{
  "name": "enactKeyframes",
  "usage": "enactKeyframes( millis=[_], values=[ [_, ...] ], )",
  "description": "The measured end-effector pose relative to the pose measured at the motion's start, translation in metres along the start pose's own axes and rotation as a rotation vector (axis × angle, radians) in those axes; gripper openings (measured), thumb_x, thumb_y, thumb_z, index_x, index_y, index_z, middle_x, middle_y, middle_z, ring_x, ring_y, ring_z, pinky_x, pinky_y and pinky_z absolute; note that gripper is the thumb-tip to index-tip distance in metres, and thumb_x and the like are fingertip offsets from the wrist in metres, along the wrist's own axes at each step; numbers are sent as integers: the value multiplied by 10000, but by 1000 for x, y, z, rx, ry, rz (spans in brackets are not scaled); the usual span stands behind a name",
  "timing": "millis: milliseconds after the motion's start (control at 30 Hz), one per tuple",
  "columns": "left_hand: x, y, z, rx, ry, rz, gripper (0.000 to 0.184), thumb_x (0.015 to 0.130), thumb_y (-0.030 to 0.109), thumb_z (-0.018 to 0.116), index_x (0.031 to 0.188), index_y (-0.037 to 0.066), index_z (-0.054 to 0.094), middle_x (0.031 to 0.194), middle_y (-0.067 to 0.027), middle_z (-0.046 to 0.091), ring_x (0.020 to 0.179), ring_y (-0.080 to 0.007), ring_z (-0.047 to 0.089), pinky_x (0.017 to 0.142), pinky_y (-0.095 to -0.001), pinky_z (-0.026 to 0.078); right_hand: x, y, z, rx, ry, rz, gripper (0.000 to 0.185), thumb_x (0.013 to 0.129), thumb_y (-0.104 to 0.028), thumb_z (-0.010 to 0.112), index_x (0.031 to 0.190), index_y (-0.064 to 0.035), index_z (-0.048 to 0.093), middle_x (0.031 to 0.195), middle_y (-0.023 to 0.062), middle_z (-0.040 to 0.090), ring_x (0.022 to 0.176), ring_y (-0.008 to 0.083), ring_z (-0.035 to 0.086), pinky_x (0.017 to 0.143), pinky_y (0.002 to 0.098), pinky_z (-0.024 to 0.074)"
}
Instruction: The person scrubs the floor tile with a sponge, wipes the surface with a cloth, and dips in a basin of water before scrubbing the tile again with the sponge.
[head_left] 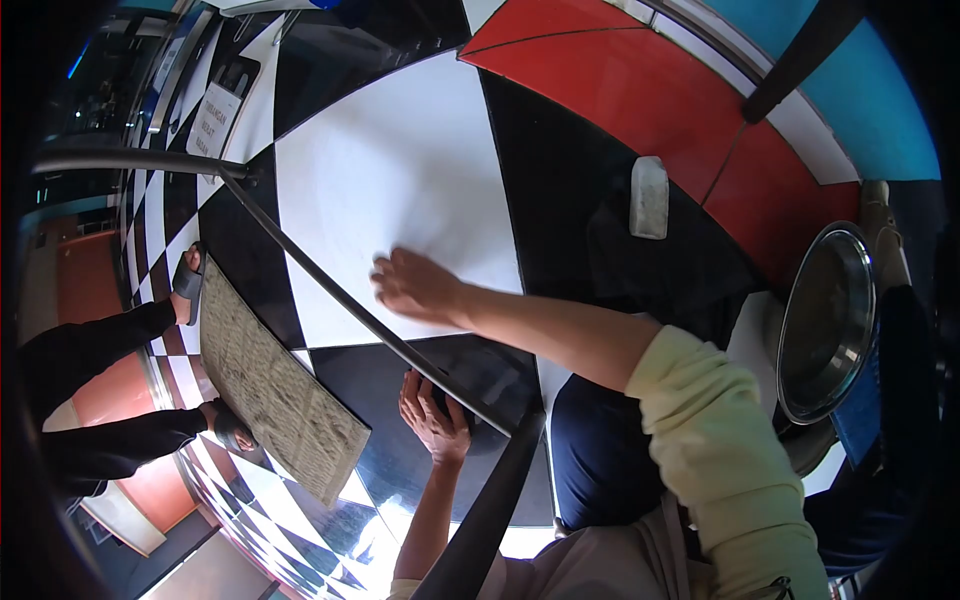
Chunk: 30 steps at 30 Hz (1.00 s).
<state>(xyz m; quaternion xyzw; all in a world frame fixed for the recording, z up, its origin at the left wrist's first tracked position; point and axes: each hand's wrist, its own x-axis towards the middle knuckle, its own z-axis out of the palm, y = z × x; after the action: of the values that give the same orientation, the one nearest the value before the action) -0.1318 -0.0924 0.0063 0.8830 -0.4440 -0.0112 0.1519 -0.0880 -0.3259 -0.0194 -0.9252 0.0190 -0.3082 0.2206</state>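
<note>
My right hand [418, 288], at the end of a rolled-up pale yellow sleeve, is above a large white floor tile, its fingers bent and smeared by motion. Whether it holds anything cannot be made out. Lower down, my left hand [435, 420] rests on a black tile [385, 375] with its fingers apart, beside a thin dark tube [390, 338] that crosses the view. A whitish block [649, 198] lies on the black floor to the right, near the red tiles [590, 60].
At the right is a round metal basin [828, 322]. A patterned mat [275, 385] lies on the left, with another person's sandalled feet [188, 285] at its edge. A thick dark bar [490, 500] rises from the bottom. A lettered sign [213, 120] stands at upper left.
</note>
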Motion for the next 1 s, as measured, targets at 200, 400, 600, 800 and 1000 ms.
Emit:
enactKeyframes(
  millis=[200,400,600,800,1000],
  values=[
    [0,-2,1,-7,11,8,397,909,249,520,1236,24,519,1341,-187,486,1266,-383,435,1066,-514,307,9,24,11,119,176,52,107,737,-126,619,646,-147,567,762,-4,547,894,190,526,765,347,415],
    [1,-1,0,-7,-1,-1,396,902,238,525,1234,22,518,1344,-191,481,1266,-385,434,1067,-515,305,64,192,-34,-507,176,485,85,680,-75,629,727,-124,679,856,72,649,922,261,583,788,429,441],
    [0,-1,3,-2,4,-3,401,891,244,522,1227,26,515,1346,-203,473,1265,-392,431,1071,-522,297,46,179,-27,-497,260,368,100,793,-45,582,829,-28,673,921,128,635,968,285,589,836,376,489],
    [-1,-3,1,-5,-29,-11,397,882,250,523,1209,24,517,1340,-211,470,1265,-397,427,1066,-526,296,67,77,4,-417,-191,61,198,839,-158,569,786,-50,727,1056,85,610,1095,228,513,946,352,397],
    [-2,-4,2,26,-42,-7,416,892,260,517,1229,17,499,1339,-220,470,1256,-402,433,1058,-533,301,94,167,-18,-609,-45,262,283,883,-260,575,882,-39,752,1149,96,629,1170,259,495,1004,468,341]
  ],
)
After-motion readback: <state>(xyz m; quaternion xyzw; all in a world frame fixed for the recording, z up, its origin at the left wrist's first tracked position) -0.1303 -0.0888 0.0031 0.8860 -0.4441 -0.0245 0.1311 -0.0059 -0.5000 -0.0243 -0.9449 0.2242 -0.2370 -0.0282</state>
